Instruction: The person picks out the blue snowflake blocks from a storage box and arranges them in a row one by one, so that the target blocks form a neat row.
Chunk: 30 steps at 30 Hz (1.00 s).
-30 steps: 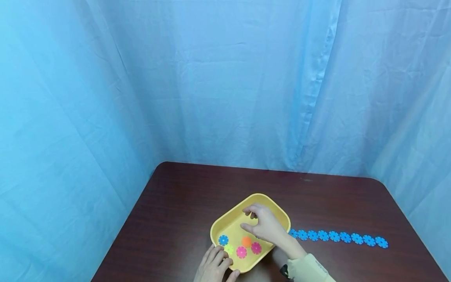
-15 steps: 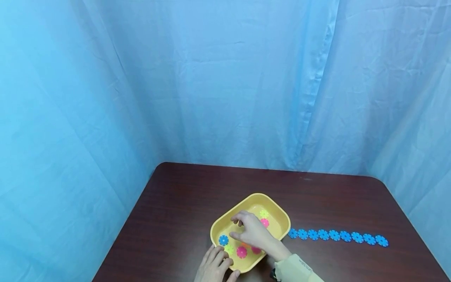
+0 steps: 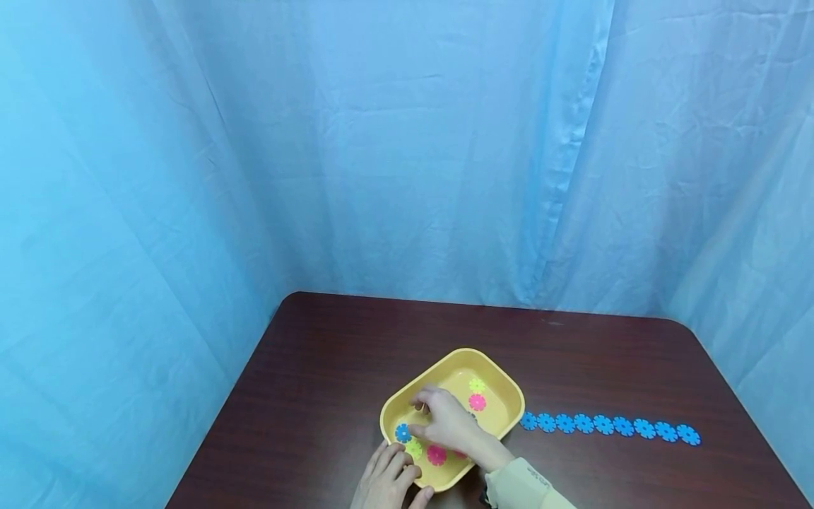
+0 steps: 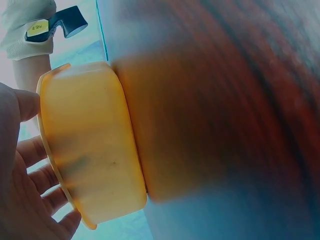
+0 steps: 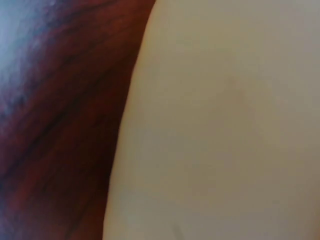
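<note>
A yellow plastic basin (image 3: 494, 373) stands on the table with several flower-shaped plastic discs in it. My left hand (image 3: 381, 479) holds its near-left rim; in the left wrist view the fingers hook over that rim. Inside the basin my right hand (image 3: 448, 428) has thumb and forefinger apart, the thumb close beside a blue disc (image 3: 401, 433); nothing is visibly held. Near the left fingers lie a lime disc (image 3: 414, 449) and a pink disc (image 3: 437, 454). Another pink disc (image 3: 477, 402) and a lime one (image 3: 477, 385) lie farther back. My right hand partly hides other discs.
Right of the basin, several blue discs form a line (image 3: 603, 424) along the dark wooden table (image 3: 356, 339). Light blue curtains (image 3: 407, 155) surround the table. The right wrist view is mostly filled by a blurred pale yellow surface (image 5: 215, 125).
My right hand has moved left and toward me within the basin, reaching the blue disc. The farther pink and lime discs have come into sight. My left hand and the basin have stayed put.
</note>
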Available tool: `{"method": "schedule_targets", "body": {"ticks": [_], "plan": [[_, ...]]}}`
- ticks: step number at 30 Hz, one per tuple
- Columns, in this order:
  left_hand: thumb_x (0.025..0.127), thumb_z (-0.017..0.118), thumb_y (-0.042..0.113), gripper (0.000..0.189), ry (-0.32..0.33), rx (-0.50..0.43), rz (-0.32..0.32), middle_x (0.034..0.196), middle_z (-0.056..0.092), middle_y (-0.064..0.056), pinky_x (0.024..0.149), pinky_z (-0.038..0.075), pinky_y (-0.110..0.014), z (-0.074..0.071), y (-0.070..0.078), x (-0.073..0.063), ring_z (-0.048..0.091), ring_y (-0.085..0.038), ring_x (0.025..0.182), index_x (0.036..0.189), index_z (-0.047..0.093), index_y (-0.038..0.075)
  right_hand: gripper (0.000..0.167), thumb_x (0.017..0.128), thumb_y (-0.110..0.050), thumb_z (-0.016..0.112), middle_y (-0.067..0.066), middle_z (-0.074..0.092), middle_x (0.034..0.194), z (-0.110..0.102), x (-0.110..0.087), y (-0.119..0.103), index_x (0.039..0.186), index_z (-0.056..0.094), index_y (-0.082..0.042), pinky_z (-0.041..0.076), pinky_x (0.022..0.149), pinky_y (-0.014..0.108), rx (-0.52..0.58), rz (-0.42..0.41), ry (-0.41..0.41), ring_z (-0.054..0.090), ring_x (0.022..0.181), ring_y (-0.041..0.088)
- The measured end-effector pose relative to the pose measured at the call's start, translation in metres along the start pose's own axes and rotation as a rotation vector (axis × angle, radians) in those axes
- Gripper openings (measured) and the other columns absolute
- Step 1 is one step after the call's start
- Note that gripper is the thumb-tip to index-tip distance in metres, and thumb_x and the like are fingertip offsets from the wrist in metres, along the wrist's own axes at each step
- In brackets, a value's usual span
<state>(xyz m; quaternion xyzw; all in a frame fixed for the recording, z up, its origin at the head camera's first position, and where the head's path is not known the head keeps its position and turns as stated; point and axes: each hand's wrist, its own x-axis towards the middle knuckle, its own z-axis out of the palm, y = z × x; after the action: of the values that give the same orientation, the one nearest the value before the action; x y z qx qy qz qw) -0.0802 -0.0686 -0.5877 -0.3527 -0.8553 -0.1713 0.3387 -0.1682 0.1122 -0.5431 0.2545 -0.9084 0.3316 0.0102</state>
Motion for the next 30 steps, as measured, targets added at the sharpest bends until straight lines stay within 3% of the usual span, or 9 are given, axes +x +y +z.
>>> {"method": "schedule_targets", "body": {"ticks": [6,14,22,30], "plan": [[0.101,0.046,0.051,0.037,0.010,0.014,0.008,0.092,0.055,0.010,0.097,0.046,-0.043,0.001,0.000,0.001,0.057,-0.017,0.107,0.083,0.064,0.023,0.034,0.076,-0.020,0.083,0.002,0.063,0.093,0.004,0.001,-0.002,0.103,0.071,-0.003,0.051,0.071,0.026,-0.006,-0.005,0.002,0.061,0.083,0.018],[0.098,0.054,0.052,0.032,-0.030,0.005,-0.021,0.093,0.054,0.013,0.097,0.048,-0.042,-0.002,0.001,0.001,0.056,-0.014,0.108,0.083,0.064,0.025,0.034,0.076,-0.020,0.084,0.000,0.061,0.090,0.011,0.003,-0.004,0.101,0.071,-0.002,0.051,0.072,0.024,-0.031,-0.014,-0.043,0.057,0.081,0.012],[0.103,0.040,0.052,0.043,0.025,0.027,0.017,0.093,0.056,0.010,0.096,0.045,-0.043,0.001,0.000,0.002,0.058,-0.017,0.107,0.082,0.063,0.023,0.034,0.073,-0.020,0.085,-0.001,0.061,0.089,0.018,0.006,-0.005,0.099,0.072,-0.003,0.050,0.072,0.023,-0.095,-0.033,-0.088,0.055,0.078,0.008],[0.103,0.038,0.053,0.045,0.030,0.028,0.019,0.093,0.057,0.010,0.097,0.044,-0.043,0.002,-0.001,0.001,0.058,-0.017,0.110,0.080,0.062,0.024,0.034,0.071,-0.020,0.085,-0.001,0.061,0.090,0.021,0.006,-0.009,0.097,0.073,-0.004,0.050,0.073,0.023,-0.136,-0.048,-0.100,0.052,0.078,0.006]]}}
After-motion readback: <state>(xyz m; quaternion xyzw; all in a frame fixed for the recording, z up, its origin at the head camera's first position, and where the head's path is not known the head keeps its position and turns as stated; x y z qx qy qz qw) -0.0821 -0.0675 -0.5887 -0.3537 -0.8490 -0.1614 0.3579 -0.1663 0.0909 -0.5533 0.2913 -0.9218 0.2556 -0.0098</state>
